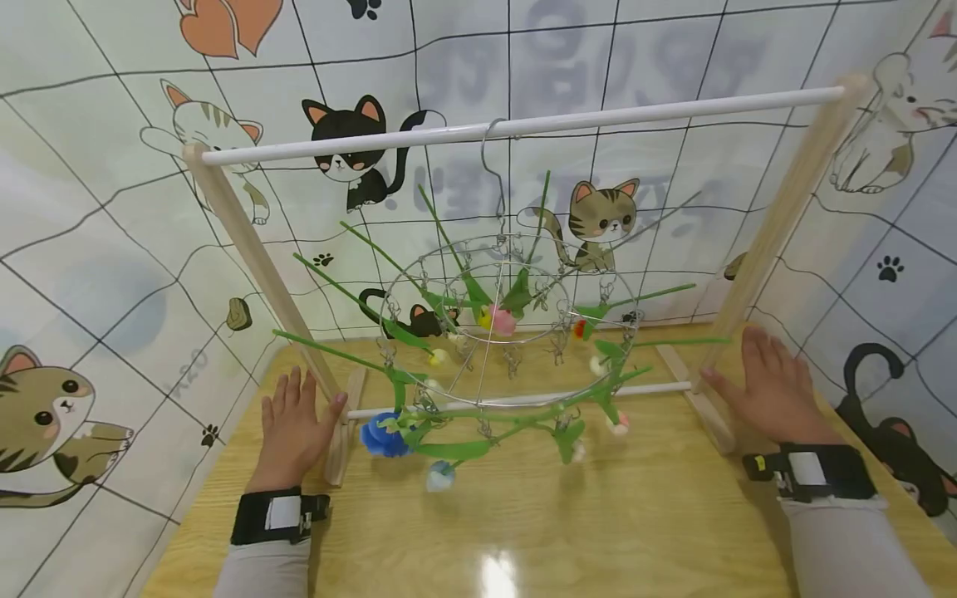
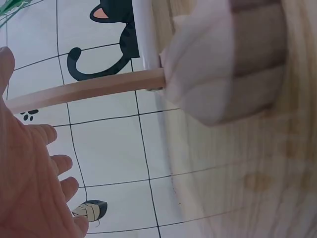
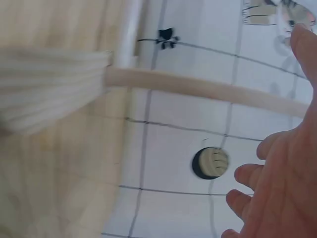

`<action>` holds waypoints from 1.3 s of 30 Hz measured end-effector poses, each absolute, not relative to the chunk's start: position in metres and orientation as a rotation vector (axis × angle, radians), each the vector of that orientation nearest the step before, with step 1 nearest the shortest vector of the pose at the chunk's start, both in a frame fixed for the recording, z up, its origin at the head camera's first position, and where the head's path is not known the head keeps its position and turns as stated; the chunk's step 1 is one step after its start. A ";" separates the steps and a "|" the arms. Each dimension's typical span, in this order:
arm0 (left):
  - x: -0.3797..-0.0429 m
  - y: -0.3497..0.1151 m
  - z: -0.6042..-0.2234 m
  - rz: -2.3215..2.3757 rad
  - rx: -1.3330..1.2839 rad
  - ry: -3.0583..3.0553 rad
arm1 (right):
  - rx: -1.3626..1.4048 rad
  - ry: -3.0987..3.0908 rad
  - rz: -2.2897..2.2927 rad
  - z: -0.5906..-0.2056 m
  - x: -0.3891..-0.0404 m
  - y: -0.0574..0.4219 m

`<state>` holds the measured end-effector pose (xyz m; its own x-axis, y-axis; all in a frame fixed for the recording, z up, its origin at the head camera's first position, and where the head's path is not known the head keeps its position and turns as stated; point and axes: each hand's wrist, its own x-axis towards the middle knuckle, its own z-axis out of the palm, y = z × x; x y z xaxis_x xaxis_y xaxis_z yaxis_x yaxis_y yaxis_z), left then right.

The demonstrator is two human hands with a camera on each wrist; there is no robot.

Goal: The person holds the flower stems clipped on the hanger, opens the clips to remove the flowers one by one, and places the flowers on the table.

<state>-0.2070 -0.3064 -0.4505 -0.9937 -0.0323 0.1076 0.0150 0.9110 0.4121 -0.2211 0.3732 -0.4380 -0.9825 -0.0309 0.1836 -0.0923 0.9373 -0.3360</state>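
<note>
A round wire hanger with small clips (image 1: 516,404) hangs by its hook from the white top rod (image 1: 598,123) of a wooden rack. Artificial flowers are clipped around its rings, their green stems pointing outward. Among them are a blue flower (image 1: 385,435), a pink flower (image 1: 503,321) and a pale blue flower (image 1: 440,476). Outside the left post (image 1: 257,257), my left hand (image 1: 292,428) is spread with its thumb beside the rack's foot. Beyond the right post (image 1: 773,224), my right hand (image 1: 777,390) is spread too, thumb toward that post. Neither hand holds anything.
The rack stands on a light wooden table (image 1: 628,515), its feet (image 1: 340,448) running front to back. A white lower rod (image 1: 658,388) joins the two sides. Behind and beside it is a white gridded covering (image 1: 463,75) printed with cartoon cats.
</note>
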 end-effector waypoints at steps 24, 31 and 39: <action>-0.177 -0.295 -0.430 -0.511 -0.022 -2.677 | 0.198 -2.962 0.593 -0.370 -0.171 0.340; -0.171 -0.286 -0.420 -0.470 -0.053 -2.580 | 0.363 -3.069 0.588 -0.364 -0.144 0.309; -0.169 -0.268 -0.400 -0.434 -0.193 -2.315 | 0.867 -2.936 0.827 -0.363 -0.111 0.240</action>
<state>-0.1688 -0.2681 -0.4001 -0.7006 0.0078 0.7136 0.2657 0.9309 0.2507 -0.1107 0.2399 -0.3627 -0.8501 -0.5137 0.1157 -0.4987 0.7146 -0.4906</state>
